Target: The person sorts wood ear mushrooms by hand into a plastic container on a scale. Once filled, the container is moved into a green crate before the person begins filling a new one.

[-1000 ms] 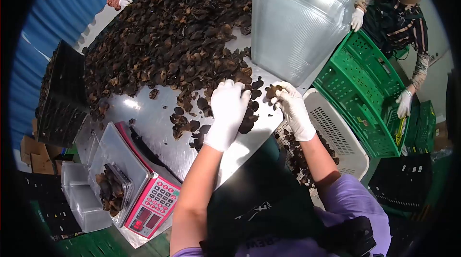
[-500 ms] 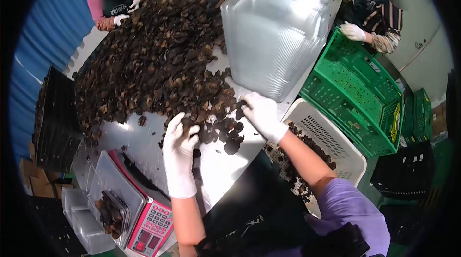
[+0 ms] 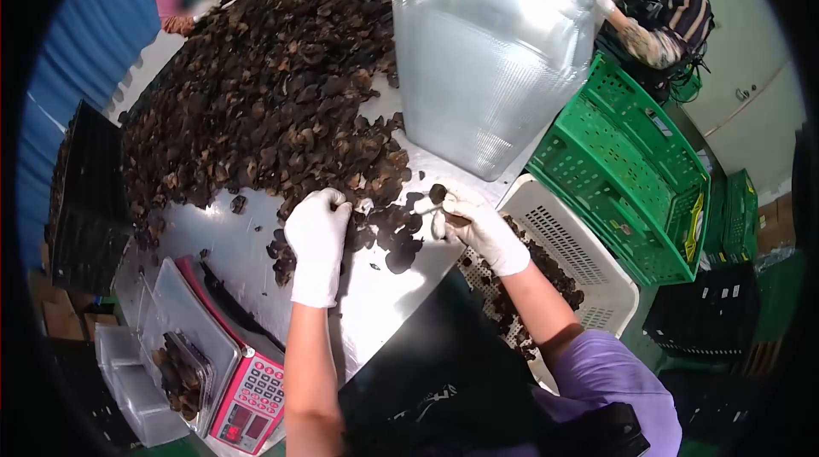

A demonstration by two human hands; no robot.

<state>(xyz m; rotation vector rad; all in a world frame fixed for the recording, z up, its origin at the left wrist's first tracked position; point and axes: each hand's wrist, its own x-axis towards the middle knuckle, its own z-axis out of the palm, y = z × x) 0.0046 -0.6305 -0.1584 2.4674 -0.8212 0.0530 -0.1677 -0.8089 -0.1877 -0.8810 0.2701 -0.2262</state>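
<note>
A big heap of dark brown dried mushrooms (image 3: 273, 90) covers the steel table (image 3: 384, 286). My left hand (image 3: 316, 239), in a white glove, lies palm down on loose mushroom pieces (image 3: 388, 231) at the heap's near edge. My right hand (image 3: 478, 231), also gloved, pinches a single dark mushroom piece (image 3: 438, 194) between its fingers, just above the table's right edge. Whether the left hand grips anything under its palm is hidden.
A tall stack of clear plastic trays (image 3: 490, 47) stands behind my hands. A white perforated crate (image 3: 589, 244) with mushrooms and a green crate (image 3: 631, 167) sit to the right. A red scale (image 3: 247, 393) carrying a part-filled clear tray (image 3: 183, 363) sits near left. Two other people work at the far side.
My left hand turned palm down onto the loose pieces. My right hand drew back toward the table edge with one mushroom piece pinched in its fingers.
</note>
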